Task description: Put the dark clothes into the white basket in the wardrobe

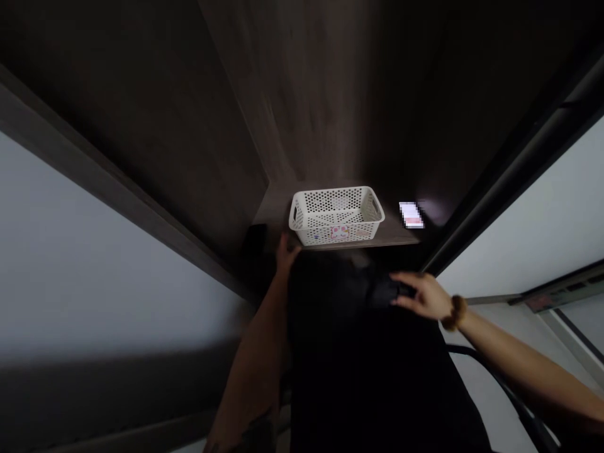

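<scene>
Beside the white perforated plastic basket (336, 216) on the dark shelf (278, 211), the left hand (287, 251) hangs loosely open and empty, while the right hand (419, 297) spreads over a dark bundle (349, 352), its grip impossible to tell.

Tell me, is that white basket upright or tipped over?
Upright: the white perforated basket sits level on its base on the dark shelf, open top facing up.

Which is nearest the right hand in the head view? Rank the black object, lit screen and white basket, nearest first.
1. Black object: centre, touching the right hand.
2. Lit screen: ahead, on the basket's right.
3. White basket: ahead, farther left.
</scene>
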Available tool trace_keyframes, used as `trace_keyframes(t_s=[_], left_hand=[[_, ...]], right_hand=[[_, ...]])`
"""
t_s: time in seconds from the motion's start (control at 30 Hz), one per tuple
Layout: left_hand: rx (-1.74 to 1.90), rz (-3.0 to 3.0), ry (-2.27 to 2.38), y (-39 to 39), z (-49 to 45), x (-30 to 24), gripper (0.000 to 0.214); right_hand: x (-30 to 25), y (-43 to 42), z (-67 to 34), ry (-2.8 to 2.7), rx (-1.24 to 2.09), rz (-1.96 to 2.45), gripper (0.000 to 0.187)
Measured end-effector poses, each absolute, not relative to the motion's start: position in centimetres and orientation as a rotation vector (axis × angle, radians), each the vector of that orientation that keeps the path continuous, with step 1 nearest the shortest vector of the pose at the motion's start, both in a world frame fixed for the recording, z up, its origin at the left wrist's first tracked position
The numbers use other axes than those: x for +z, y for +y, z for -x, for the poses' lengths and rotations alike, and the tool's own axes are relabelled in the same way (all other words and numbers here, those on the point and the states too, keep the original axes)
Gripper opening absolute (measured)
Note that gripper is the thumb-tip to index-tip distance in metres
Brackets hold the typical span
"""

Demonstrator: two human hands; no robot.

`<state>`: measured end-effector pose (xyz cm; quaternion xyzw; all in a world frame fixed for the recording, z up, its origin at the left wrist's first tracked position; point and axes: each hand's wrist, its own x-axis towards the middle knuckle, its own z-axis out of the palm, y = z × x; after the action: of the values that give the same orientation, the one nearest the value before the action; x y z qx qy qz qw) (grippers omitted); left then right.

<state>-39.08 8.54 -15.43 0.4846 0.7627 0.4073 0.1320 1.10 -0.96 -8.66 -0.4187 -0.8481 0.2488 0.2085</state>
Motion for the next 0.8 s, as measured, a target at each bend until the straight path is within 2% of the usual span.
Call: trace_keyframes(t_s=[0.1, 0.17, 0.27, 0.4, 0.53, 0.6, 0.7, 0.8], left_hand=[[1.366, -1.302, 2.216, 4.5, 37.8, -14.8, 0.057], [1.372, -1.415, 2.103, 0.4, 35.7, -15.0, 0.054], [0.895, -1.898, 1.689, -7.2, 31.4, -16.1, 0.049], [0.199, -2.091, 1.377, -14.5, 26.4, -17.6, 0.077], [-0.072, -2.106, 1.409, -15.6, 24.5, -18.0, 0.079], [-0.071, -2.104, 1.421, -15.2, 24.3, -17.7, 0.078], [-0.062, -2.106, 1.42, -14.9, 24.0, -17.2, 0.081], [-0.016, -2.124, 1.425, -15.4, 23.9, -16.7, 0.084]], right_hand=[[-13.5, -6.6, -2.6, -2.552, 0.848, 1.214, 0.049], [-16.2, -9.0, -3.2, -2.688, 0.871, 1.3, 0.052], [-19.0, -11.1, -4.0, -2.794, 0.886, 1.375, 0.057], [-20.3, -12.1, -4.4, -2.752, 0.839, 1.357, 0.059], [-18.8, -10.9, -5.0, -2.7, 0.867, 1.202, 0.071], [-16.9, -8.7, -6.2, -2.542, 0.728, 1.146, 0.078], [-13.0, -3.2, -9.5, -2.03, 0.198, 1.328, 0.079], [-9.7, 3.0, -13.2, -1.54, -0.209, 1.509, 0.094]])
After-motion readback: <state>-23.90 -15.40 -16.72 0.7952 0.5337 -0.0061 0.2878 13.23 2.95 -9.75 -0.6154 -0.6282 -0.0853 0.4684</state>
